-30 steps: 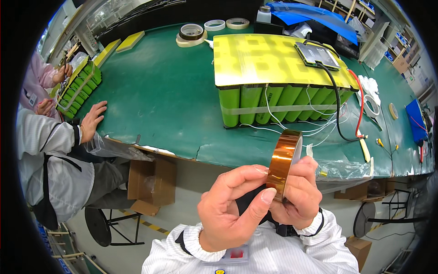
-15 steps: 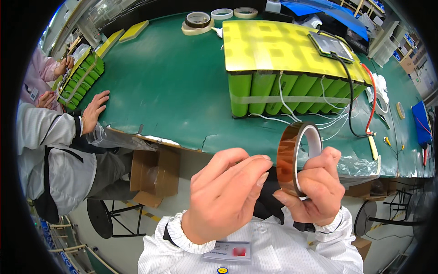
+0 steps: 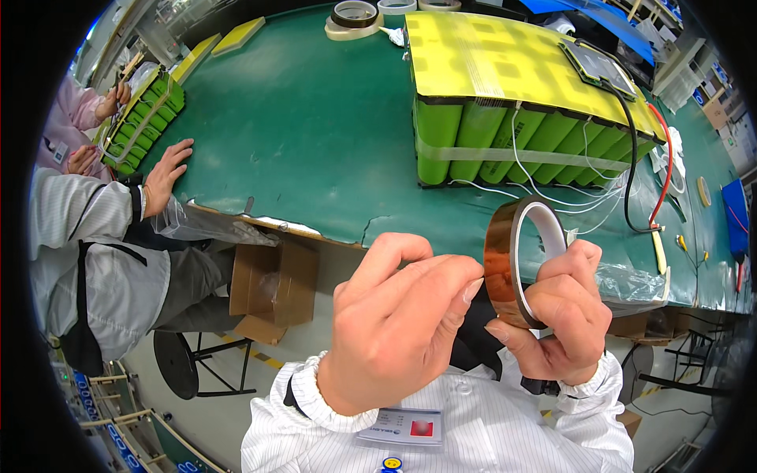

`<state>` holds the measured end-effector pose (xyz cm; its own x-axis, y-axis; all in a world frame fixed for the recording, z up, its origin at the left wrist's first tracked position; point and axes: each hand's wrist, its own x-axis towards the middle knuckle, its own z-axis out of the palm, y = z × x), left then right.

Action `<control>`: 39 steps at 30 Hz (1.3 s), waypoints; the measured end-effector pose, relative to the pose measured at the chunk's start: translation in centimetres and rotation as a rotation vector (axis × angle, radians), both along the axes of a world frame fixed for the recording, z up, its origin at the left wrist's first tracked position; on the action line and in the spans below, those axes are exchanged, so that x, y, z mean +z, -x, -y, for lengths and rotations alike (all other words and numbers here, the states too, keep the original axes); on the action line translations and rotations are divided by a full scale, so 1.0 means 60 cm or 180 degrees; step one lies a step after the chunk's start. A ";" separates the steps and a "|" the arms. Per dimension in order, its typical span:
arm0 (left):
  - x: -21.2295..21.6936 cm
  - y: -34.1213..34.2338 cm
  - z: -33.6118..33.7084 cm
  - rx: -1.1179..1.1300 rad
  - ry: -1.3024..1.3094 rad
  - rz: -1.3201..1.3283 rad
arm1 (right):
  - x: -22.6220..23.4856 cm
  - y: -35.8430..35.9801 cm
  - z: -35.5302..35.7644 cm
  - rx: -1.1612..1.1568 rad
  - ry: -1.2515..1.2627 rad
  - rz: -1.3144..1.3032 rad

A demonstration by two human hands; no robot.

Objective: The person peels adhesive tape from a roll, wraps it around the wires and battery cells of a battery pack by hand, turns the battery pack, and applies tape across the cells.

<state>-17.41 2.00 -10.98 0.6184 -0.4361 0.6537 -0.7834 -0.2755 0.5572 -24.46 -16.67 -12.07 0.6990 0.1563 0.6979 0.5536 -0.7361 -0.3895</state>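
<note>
My right hand (image 3: 564,315) grips a roll of amber tape (image 3: 501,264) by its lower side, fingers reaching into the white core. The roll stands on edge in the air in front of the table. My left hand (image 3: 398,327) is closed in a pinch just left of the roll, thumb against fingertips. Whatever is between those fingertips is too small to make out. Beyond the roll sits a battery pack (image 3: 485,146) of green cells with a yellow top sheet (image 3: 505,59). Clear tape bands the cells, and thin white wires hang from its front.
A flat device (image 3: 597,67) with black and red cables lies on the pack. Tape rolls (image 3: 355,16) stand at the back of the green table (image 3: 292,118). At left, a co-worker's hand (image 3: 164,177) rests near another pack (image 3: 146,122). A cardboard box (image 3: 276,284) stands below the edge.
The view has shifted, so table and pack sit higher and the pack further right. Both hands keep nearly the same pose, with the tape roll still in my right hand.
</note>
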 end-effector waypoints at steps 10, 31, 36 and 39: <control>-0.004 -0.004 -0.006 0.0045 -0.0173 0.0155 | 0.002 -0.005 -0.005 0.0048 0.0073 -0.0041; -0.023 -0.024 -0.009 0.0036 -0.0414 0.0807 | -0.002 -0.013 -0.012 0.0145 0.0176 -0.0390; -0.022 -0.023 -0.015 -0.0002 -0.0290 0.0811 | -0.001 -0.015 -0.011 0.0178 0.0024 -0.0486; -0.019 -0.018 -0.019 -0.0164 -0.0111 0.0970 | 0.002 -0.016 -0.009 0.0124 0.0047 -0.0503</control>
